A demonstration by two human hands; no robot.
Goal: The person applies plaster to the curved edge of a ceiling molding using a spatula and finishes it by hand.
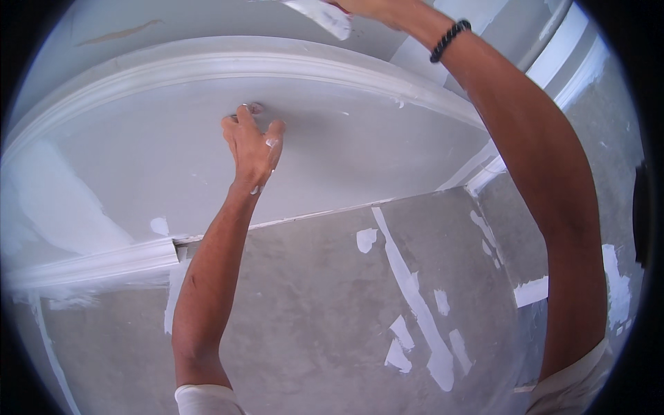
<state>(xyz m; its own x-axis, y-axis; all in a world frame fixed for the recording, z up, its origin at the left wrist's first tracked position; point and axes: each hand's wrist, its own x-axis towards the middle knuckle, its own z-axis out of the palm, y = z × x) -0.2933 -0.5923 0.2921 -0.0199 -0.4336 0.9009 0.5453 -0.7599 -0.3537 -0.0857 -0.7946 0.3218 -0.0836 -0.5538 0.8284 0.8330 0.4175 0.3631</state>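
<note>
My left hand (254, 144) is raised against the light grey panel (332, 149) below a curved white moulding (277, 63). Its fingers are curled inward, and whatever they may hold is hidden behind them. White smears of filler mark the thumb side and the wrist. At the top edge of the view, my right hand (373, 8) is partly cut off. It grips a putty knife (321, 17) whose blade is coated with white filler and lies close to the surface above the moulding. A black coiled band (449, 40) circles my right wrist.
A straight white cornice (97, 263) ends with a cut edge at the left. Beyond the panel lies a grey wall (304, 311) with white filler patches and a long white strip (415, 297). At the upper left, a brownish streak (119, 32) marks the surface.
</note>
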